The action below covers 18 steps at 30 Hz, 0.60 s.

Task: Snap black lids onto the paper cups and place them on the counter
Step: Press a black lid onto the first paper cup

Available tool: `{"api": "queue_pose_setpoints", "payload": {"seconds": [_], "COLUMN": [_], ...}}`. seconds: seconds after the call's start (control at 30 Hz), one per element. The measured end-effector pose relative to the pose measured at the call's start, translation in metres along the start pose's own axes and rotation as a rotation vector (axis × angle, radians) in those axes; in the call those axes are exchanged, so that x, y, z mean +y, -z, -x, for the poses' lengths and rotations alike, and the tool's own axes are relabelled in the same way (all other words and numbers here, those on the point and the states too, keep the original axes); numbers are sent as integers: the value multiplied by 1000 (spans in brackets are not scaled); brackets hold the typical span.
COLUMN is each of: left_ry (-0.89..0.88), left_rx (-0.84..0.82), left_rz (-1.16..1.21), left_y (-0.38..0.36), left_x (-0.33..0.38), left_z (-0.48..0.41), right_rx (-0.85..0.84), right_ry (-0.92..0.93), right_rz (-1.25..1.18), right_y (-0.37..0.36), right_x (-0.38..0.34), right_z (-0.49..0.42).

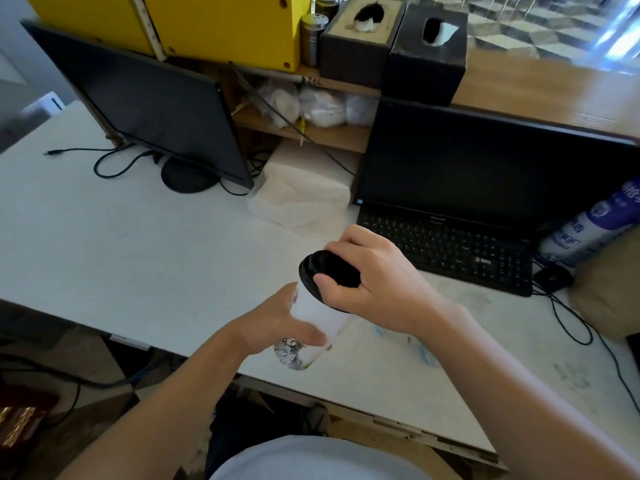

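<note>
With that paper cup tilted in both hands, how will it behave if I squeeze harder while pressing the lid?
The paper cup looks thin-walled, so its side probably dents under the left hand. It seems light, likely empty. The black lid, under the right hand, looks stiffer and may skid off the tilted rim.

Lid (329,270) half under fingers (349,242)

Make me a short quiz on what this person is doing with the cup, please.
1. True or false: the paper cup stands on the table.
2. Which hand presses on the black lid? A. left hand B. right hand
3. Fill in: right of the hands lies a black ____.

Key
1. False; it is held tilted in the air.
2. B; the left hand grips the cup body.
3. keyboard
</note>
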<state>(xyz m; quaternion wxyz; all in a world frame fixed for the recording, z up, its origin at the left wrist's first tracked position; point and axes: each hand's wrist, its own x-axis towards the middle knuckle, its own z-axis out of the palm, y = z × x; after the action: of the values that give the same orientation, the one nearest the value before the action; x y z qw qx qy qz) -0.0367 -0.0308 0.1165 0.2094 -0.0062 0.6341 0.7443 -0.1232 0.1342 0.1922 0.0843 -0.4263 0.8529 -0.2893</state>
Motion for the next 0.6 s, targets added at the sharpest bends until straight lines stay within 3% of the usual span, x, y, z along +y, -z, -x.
{"api": "queue_pose_setpoints", "payload": {"seconds": [0.1,0.17,0.2,0.27,0.37,0.47,0.6], "left_ry": [89,109,117,100,70,32,-12], "left_rx": [-374,-399,-301,61,490,694,714], "left_rz": [99,75,60,-73,-547,-850,-698], "left_y": [10,13,12,6,-12,-28,-30], "left_x": [3,4,4,7,8,-2,-13], "left_z": [-5,-4,-2,0,0,-2,3], "right_rx": [-29,-21,8,95,125,78,59], "right_ry": [78,67,23,-145,-477,-590,-475], "right_rz": [-66,-116,-136,-135,-142,-186,-89], "right_y": [0,-5,-8,-13,-26,-37,-38], "right_x": [1,3,5,11,17,18,5], "right_z": [3,5,6,4,-3,-7,-2]}}
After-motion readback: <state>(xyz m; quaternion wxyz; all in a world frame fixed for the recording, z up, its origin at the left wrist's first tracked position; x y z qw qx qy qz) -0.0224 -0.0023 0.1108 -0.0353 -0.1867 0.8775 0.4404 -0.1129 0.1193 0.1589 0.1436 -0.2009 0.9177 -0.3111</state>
